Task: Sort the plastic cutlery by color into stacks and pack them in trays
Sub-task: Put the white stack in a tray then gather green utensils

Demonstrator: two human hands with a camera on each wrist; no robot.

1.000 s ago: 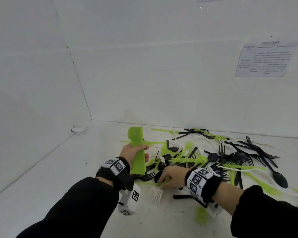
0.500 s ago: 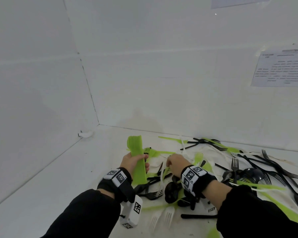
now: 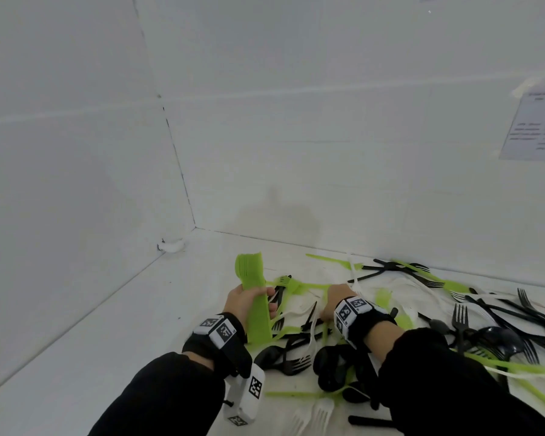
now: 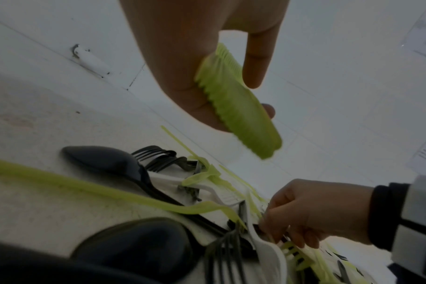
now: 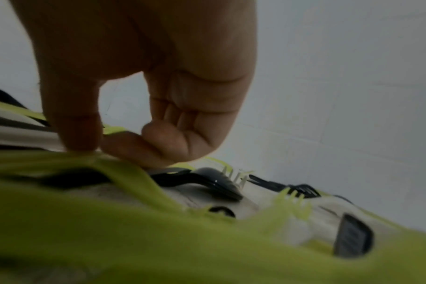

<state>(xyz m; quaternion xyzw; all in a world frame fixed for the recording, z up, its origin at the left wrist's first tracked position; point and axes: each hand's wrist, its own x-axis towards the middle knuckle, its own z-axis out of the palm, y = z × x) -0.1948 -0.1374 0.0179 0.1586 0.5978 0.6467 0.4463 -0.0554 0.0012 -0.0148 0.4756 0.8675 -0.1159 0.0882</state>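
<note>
i'm midway through the green sort: my left hand holds the green stack upright above the worktop, fingers and thumb wrapped round its middle, the serrated edges nested together in the left wrist view. my right hand is down in the pile of loose green, black and white cutlery just beside the stack, its grip nearly closed, thumb and forefinger pinched at a thin green piece. the right wrist view is dark and smeared, so i think i have it pinched, but i can't swear it's clear of the rest. the next move calls for drawing that piece free without dragging the black forks tangled over it, then laying it flush onto the stack. no tray is in view, so packing looks a long way off.
</note>
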